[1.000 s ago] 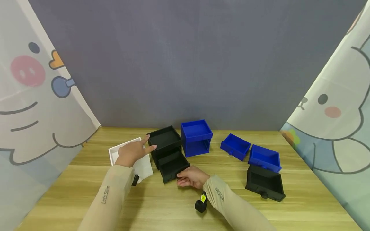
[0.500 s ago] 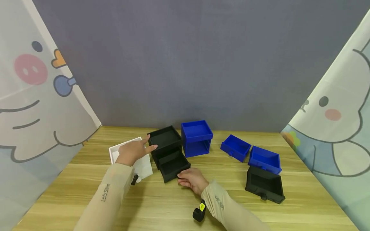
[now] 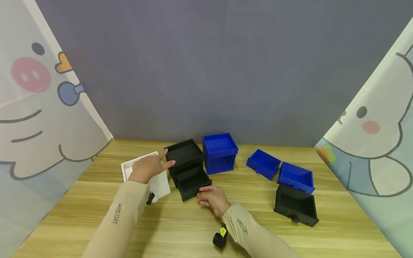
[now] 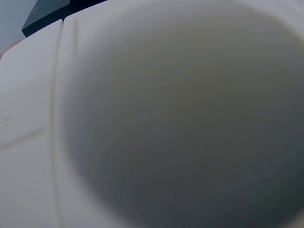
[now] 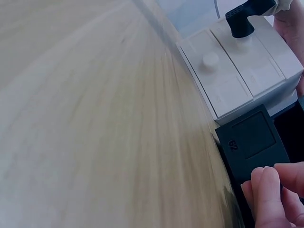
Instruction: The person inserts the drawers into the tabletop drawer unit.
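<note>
Wooden table [image 3: 180, 229] | hands [image 3: 145, 169] [image 3: 213, 200] partly hide: black drawer [image 3: 191, 194], white cabinet [image 3: 163, 185]

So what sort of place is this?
Probably a small curtained-off work corner indoors: a wood-grain table, a plain gray backdrop behind it, and cartoon-print sheets on both sides.
</note>
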Available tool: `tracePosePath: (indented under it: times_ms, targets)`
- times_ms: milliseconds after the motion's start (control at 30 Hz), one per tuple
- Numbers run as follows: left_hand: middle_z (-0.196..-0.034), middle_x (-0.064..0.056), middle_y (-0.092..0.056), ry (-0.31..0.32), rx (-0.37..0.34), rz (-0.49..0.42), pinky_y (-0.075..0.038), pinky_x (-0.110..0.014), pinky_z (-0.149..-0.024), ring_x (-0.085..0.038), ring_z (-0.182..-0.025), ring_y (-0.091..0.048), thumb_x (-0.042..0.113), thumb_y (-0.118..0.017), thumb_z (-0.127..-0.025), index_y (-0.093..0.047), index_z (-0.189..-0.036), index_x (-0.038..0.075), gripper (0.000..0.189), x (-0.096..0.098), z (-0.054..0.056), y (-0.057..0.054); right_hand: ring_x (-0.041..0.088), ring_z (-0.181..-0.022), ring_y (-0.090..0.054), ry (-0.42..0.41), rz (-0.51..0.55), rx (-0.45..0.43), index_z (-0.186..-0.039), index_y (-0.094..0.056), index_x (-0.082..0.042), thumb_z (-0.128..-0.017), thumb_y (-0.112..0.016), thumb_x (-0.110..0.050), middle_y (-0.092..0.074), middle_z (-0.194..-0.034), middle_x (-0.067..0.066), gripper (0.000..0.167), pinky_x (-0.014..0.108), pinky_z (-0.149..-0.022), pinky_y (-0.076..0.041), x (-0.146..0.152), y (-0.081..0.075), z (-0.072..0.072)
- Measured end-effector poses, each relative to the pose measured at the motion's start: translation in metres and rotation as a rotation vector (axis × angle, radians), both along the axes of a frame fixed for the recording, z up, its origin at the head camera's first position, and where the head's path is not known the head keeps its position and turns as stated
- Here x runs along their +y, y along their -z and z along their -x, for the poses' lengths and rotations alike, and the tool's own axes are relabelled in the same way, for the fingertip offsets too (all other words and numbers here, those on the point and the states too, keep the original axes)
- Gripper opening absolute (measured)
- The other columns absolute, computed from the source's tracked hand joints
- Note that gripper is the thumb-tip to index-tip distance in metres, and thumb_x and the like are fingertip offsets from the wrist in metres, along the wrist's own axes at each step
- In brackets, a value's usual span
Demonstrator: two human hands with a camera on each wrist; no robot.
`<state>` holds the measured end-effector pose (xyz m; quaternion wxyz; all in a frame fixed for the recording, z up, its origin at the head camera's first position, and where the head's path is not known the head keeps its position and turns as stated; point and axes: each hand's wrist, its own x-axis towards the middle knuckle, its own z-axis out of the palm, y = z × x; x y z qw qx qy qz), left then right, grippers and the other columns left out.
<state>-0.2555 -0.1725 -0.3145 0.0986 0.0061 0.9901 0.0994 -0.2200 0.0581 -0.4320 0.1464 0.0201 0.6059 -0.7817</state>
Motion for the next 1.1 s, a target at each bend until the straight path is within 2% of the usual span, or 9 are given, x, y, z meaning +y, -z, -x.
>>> tracePosePath:
  times_ms: [133, 233, 367, 433, 500, 600, 667, 1000, 1100]
  targets:
    - [-0.131, -0.023, -0.055, -0.005, -0.001, 0.001, -0.026, -0.033, -0.053, -0.021, -0.055, -0.042, 0.070, -0.038, -0.090, -0.023, -0.154, 0.026, 0.079, 0.001, 0.000, -0.001, 0.010, -0.059, -0.064, 0.010, 0.003, -0.001, -0.103, -0.060, 0.015, -0.080, -0.060, 0.015, -0.068, -0.080, 0.018, 0.023, 0.019, -0.056, -0.052, -0.003, 0.000, 0.001]
    - [-0.132, -0.023, -0.053, -0.008, -0.007, -0.004, -0.027, -0.034, -0.053, -0.022, -0.057, -0.046, 0.071, -0.038, -0.090, -0.023, -0.154, 0.026, 0.079, 0.001, 0.000, -0.001, 0.010, -0.059, -0.064, 0.024, 0.004, -0.002, -0.103, -0.060, 0.015, -0.080, -0.060, 0.016, -0.068, -0.079, 0.018, 0.023, 0.020, -0.056, -0.052, -0.004, 0.001, 0.004]
    - [-0.111, -0.019, -0.064, -0.017, -0.030, -0.011, -0.026, -0.034, -0.054, -0.021, -0.056, -0.043, 0.073, -0.037, -0.089, -0.021, -0.154, 0.027, 0.081, 0.001, -0.001, -0.001, 0.011, -0.059, -0.064, 0.031, -0.006, -0.011, -0.105, -0.060, 0.015, -0.081, -0.061, 0.015, -0.069, -0.079, 0.017, 0.024, 0.021, -0.056, -0.052, -0.005, 0.002, 0.006]
    - [-0.109, -0.018, -0.064, -0.022, -0.036, -0.012, -0.026, -0.034, -0.054, -0.021, -0.057, -0.044, 0.073, -0.037, -0.089, -0.021, -0.154, 0.028, 0.082, 0.000, 0.000, -0.001, 0.010, -0.060, -0.064, 0.029, -0.009, -0.014, -0.106, -0.060, 0.015, -0.081, -0.061, 0.014, -0.069, -0.077, 0.015, 0.025, 0.021, -0.056, -0.052, -0.006, 0.002, 0.007]
    - [-0.112, -0.019, -0.063, -0.024, -0.038, -0.006, -0.028, -0.034, -0.055, -0.022, -0.060, -0.046, 0.074, -0.036, -0.088, -0.020, -0.154, 0.028, 0.082, 0.000, 0.000, -0.001, 0.010, -0.060, -0.064, 0.028, -0.013, -0.012, -0.107, -0.059, 0.016, -0.082, -0.061, 0.014, -0.068, -0.076, 0.012, 0.026, 0.020, -0.057, -0.052, -0.008, 0.002, 0.009]
    - [-0.133, -0.022, -0.053, -0.024, -0.039, -0.001, -0.030, -0.036, -0.056, -0.025, -0.068, -0.053, 0.074, -0.036, -0.088, -0.020, -0.154, 0.028, 0.082, 0.001, 0.001, 0.000, 0.010, -0.060, -0.063, 0.020, -0.014, -0.007, -0.108, -0.059, 0.016, -0.082, -0.061, 0.014, -0.067, -0.074, 0.008, 0.026, 0.020, -0.057, -0.052, -0.011, 0.002, 0.012]
    - [-0.138, -0.022, -0.049, -0.026, -0.044, 0.003, -0.031, -0.036, -0.057, -0.026, -0.070, -0.054, 0.074, -0.036, -0.088, -0.020, -0.154, 0.029, 0.081, 0.001, 0.001, 0.000, 0.009, -0.060, -0.063, 0.014, -0.013, -0.009, -0.109, -0.059, 0.017, -0.083, -0.060, 0.013, -0.066, -0.074, 0.007, 0.026, 0.020, -0.057, -0.052, -0.012, 0.001, 0.013]
    - [-0.137, -0.022, -0.050, -0.036, -0.050, 0.013, -0.032, -0.037, -0.057, -0.025, -0.068, -0.054, 0.072, -0.037, -0.089, -0.019, -0.154, 0.029, 0.080, 0.002, 0.002, -0.001, 0.010, -0.060, -0.064, 0.024, 0.010, -0.025, -0.108, -0.059, 0.016, -0.083, -0.061, 0.014, -0.069, -0.077, 0.016, 0.025, 0.020, -0.057, -0.052, -0.017, 0.001, 0.016]
    - [-0.132, -0.021, -0.055, -0.035, -0.048, 0.014, -0.032, -0.036, -0.057, -0.024, -0.065, -0.053, 0.072, -0.038, -0.089, -0.020, -0.154, 0.029, 0.080, 0.002, 0.001, -0.002, 0.010, -0.059, -0.064, 0.030, 0.013, -0.032, -0.106, -0.060, 0.015, -0.083, -0.061, 0.015, -0.069, -0.077, 0.017, 0.023, 0.020, -0.056, -0.052, -0.019, 0.001, 0.017]
